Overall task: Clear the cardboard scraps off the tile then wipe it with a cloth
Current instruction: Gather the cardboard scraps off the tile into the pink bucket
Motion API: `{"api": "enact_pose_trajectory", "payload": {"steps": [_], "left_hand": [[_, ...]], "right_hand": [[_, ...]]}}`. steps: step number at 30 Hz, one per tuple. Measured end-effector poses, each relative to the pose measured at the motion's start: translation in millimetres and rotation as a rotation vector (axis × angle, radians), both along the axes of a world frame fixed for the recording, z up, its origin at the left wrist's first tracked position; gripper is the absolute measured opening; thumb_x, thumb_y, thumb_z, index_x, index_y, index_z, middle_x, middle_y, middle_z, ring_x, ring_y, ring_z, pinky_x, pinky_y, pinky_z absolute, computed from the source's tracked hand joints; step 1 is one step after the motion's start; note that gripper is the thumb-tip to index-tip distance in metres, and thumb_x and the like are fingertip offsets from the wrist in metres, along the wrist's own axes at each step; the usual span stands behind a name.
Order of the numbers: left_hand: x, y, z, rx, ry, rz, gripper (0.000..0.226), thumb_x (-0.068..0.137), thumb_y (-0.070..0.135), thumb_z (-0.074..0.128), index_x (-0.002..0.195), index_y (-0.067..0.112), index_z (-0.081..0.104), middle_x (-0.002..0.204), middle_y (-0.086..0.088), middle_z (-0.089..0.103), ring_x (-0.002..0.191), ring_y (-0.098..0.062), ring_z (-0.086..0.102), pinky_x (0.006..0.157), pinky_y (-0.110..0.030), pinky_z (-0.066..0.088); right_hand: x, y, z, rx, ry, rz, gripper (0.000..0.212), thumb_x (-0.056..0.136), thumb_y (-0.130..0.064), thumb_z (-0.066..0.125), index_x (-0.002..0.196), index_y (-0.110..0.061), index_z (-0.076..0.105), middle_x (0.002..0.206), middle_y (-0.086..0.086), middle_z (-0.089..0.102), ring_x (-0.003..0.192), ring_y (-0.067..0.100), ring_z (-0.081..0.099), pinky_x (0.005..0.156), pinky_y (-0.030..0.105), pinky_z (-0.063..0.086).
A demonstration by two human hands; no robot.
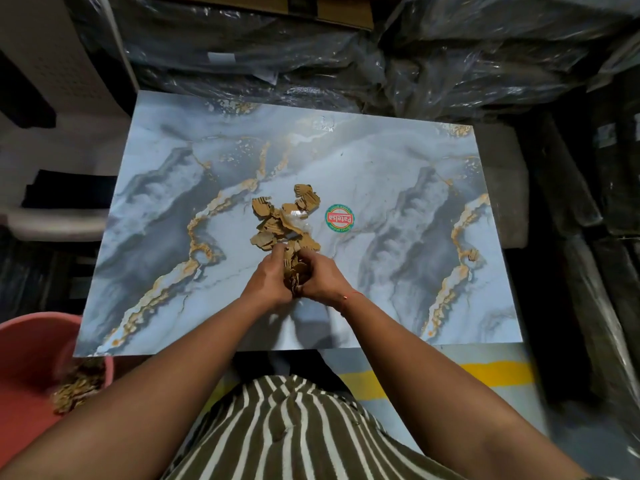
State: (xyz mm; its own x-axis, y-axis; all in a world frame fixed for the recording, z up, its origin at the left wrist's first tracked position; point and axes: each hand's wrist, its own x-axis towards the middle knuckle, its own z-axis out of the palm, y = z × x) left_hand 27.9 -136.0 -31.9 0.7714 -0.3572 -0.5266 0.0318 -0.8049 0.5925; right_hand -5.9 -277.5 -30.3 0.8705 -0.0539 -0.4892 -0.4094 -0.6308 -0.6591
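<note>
A large blue-grey marble-patterned tile (166, 209) with gold veins lies flat in front of me. A loose pile of brown cardboard scraps (277, 223) with a bit of clear plastic sits at its middle, beside a round red-and-green sticker (340, 218). My left hand (268, 277) and my right hand (322, 277) are pressed together just below the pile, cupped around a bunch of scraps (294, 271) held between them. One small scrap (472, 254) lies alone near the tile's right side. No cloth is visible.
A pink tub (31, 362) stands at the lower left, partly under the tile's corner, with cardboard scraps (79, 386) inside. Black plastic-wrapped bundles (415, 57) crowd the back and right. A white chair (59, 81) stands at the left. The floor below has a yellow stripe (491, 370).
</note>
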Motion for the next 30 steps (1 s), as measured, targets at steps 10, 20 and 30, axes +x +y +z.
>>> {"api": "enact_pose_trajectory", "payload": {"steps": [10,20,30], "left_hand": [[11,38,27,-0.077,-0.074,0.032,0.091,0.07,0.006,0.079,0.145,0.027,0.031,0.123,-0.009,0.059,0.11,-0.029,0.061,0.088,-0.04,0.055],[25,105,46,-0.056,-0.138,0.294,0.079,0.073,0.007,0.08,0.137,0.027,0.039,0.108,-0.003,0.063,0.096,-0.024,0.063,0.077,-0.037,0.054],[6,206,47,0.004,-0.198,0.589,0.074,0.069,0.004,0.08,0.132,0.023,0.045,0.108,-0.001,0.062,0.096,-0.02,0.061,0.076,-0.032,0.048]], "right_hand": [[10,33,27,0.011,-0.08,-0.017,0.041,0.068,-0.002,0.079,0.099,-0.023,0.061,0.093,-0.006,0.067,0.079,0.007,0.062,0.066,0.014,0.043],[58,96,45,0.003,-0.115,0.228,0.045,0.069,-0.007,0.083,0.108,-0.016,0.064,0.097,0.002,0.07,0.089,0.022,0.066,0.072,0.035,0.053],[84,202,49,0.096,-0.123,0.532,0.052,0.068,-0.007,0.086,0.114,-0.013,0.063,0.107,0.006,0.073,0.097,0.025,0.07,0.078,0.04,0.058]]}}
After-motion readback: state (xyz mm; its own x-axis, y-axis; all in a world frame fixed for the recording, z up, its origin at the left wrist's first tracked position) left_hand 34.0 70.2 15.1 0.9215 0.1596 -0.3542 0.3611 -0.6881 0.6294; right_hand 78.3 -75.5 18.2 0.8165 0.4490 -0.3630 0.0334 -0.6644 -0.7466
